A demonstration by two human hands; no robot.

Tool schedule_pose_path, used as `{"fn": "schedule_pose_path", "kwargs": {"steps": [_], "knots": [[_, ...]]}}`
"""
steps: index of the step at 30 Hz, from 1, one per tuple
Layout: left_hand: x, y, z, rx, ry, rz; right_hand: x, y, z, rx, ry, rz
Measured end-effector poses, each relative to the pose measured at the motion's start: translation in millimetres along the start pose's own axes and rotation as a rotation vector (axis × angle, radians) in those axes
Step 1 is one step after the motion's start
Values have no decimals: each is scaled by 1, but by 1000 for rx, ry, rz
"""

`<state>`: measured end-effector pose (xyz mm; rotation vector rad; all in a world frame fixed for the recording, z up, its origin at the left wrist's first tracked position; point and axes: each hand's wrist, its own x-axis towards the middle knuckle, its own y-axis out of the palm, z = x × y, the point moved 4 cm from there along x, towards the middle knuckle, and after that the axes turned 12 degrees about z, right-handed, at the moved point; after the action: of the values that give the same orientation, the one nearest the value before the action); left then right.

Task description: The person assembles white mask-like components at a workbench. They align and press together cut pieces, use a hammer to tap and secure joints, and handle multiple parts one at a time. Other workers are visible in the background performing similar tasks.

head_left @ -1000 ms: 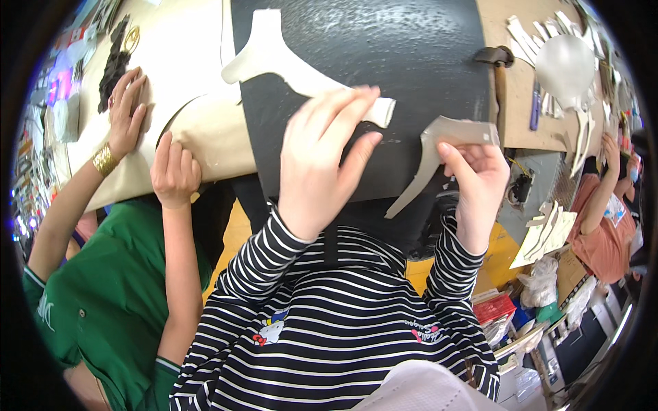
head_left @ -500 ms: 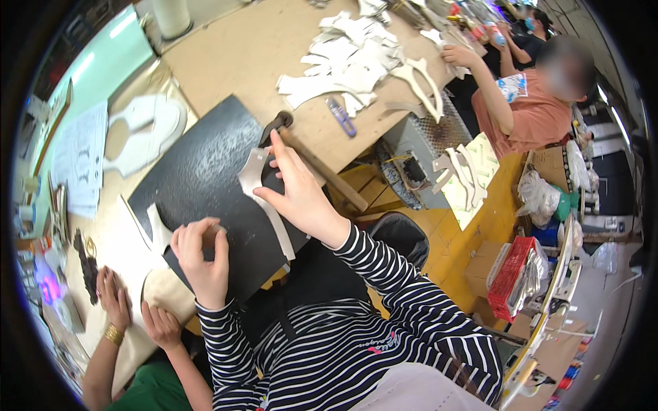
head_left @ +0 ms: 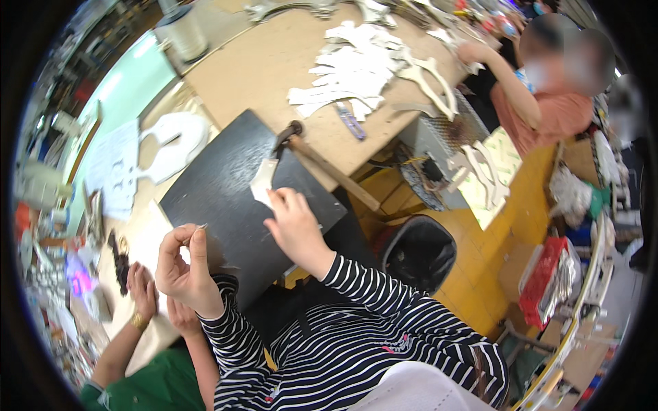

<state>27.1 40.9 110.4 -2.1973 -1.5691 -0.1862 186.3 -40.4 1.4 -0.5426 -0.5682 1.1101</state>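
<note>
Reaching its narrowing end toward the worker's fingers, a pale cut piece (head_left: 262, 181) lies near the upper right edge of a black board (head_left: 212, 188), its broad end pointing away from the body. The long axis of the visible part runs from that edge back toward the right hand (head_left: 299, 229), the nearer of the two, whose fingertips cover the piece's near end; whether they pinch it or merely rest on it cannot be told. The left hand (head_left: 188, 270) is raised before the board's left lower edge, well apart from the piece, which lies ahead and to its right. Thumb and forefinger press together at the tips; anything between them is too small to make out. Just beyond the broad end sits the head of a hammer (head_left: 334, 171), its wooden handle crossing the counter's near edge. Farther out on the counter (head_left: 247, 65), a purple cutter (head_left: 351, 122) lies below a heap of white pieces (head_left: 353, 61).
</note>
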Motion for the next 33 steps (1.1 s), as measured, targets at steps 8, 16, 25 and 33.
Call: {"fn": "schedule_pose_path", "kwargs": {"steps": [8, 16, 25, 33], "knots": [[-3, -19, -14, -473, -131, 24, 24, 2, -11, 101, 19, 144], [-9, 42, 34, -1008, -474, 221, 17, -24, -10, 875, 172, 22], [11, 121, -15, -765, -262, 171, -3, -81, 14, 1008, -23, -141], [-3, 154, -44, -614, -214, 253, -24, -105, 14, 793, -146, -336]]}}
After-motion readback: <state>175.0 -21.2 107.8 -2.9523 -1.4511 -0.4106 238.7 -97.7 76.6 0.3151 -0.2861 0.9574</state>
